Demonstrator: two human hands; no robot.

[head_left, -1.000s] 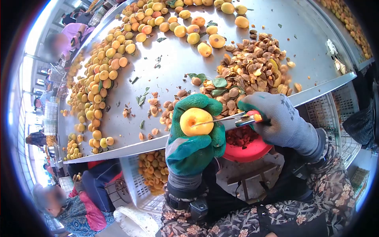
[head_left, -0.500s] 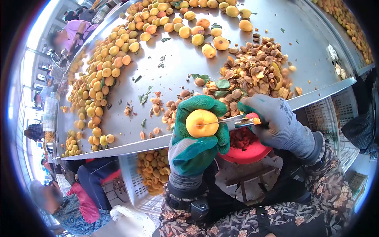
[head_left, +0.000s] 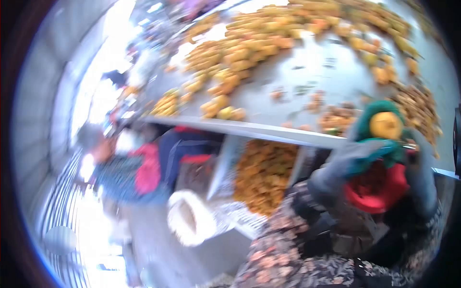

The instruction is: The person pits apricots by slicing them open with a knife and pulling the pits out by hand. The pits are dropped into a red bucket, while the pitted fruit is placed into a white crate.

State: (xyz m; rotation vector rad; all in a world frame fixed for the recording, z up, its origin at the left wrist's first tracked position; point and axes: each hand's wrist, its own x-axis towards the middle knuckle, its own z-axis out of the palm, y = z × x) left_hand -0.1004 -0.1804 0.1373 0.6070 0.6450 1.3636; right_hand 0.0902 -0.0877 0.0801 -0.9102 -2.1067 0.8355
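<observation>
The whole view is smeared by motion. My left hand (head_left: pixel 373 152), in a green and grey glove, is closed around a yellow-orange apricot (head_left: pixel 385 126), held up above the table's front edge. Close beside it on the right is my right hand (head_left: pixel 423 156) in a grey glove, closed on a small knife (head_left: pixel 410 146); only a bit of its handle and metal shows. Whether the blade touches the apricot I cannot make out. Below both hands sits a red bowl (head_left: pixel 379 197) with dark contents. A heap of brown apricot pits (head_left: pixel 417 103) lies just beyond my hands.
Many apricots (head_left: pixel 245 48) lie across the metal table (head_left: pixel 288 79), with more pits (head_left: pixel 336 119) near its edge. Under that edge stands a crate of apricot pieces (head_left: pixel 266 175). A person (head_left: pixel 129 168) sits at the left, near a white fluffy round object (head_left: pixel 185 218).
The view has swung left, so my hands, the bowl and table appear farther right. My left hand still holds the apricot, and my right hand has come closer to it.
</observation>
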